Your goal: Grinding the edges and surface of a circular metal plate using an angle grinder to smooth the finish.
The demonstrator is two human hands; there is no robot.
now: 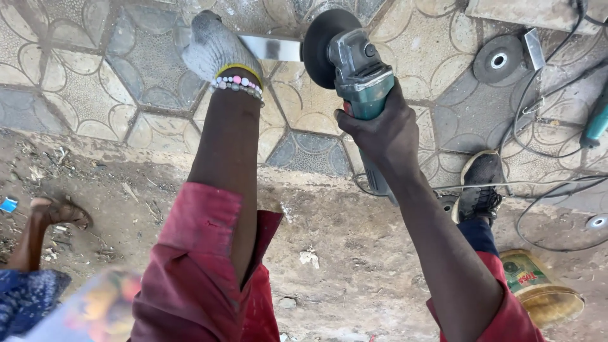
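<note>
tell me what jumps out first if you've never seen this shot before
The angle grinder at top centre, gripped in the bare right hand, its dark disc against a flat metal strip. Beside it, the left hand in a grey glove presses on that strip, beaded bracelets at the wrist, over patterned paving tiles.

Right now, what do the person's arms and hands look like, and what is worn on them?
The left hand wears a grey knitted glove with a yellow cuff; a pastel bead bracelet circles that wrist. The right hand is bare. Both arms have rolled-up red sleeves.
</note>
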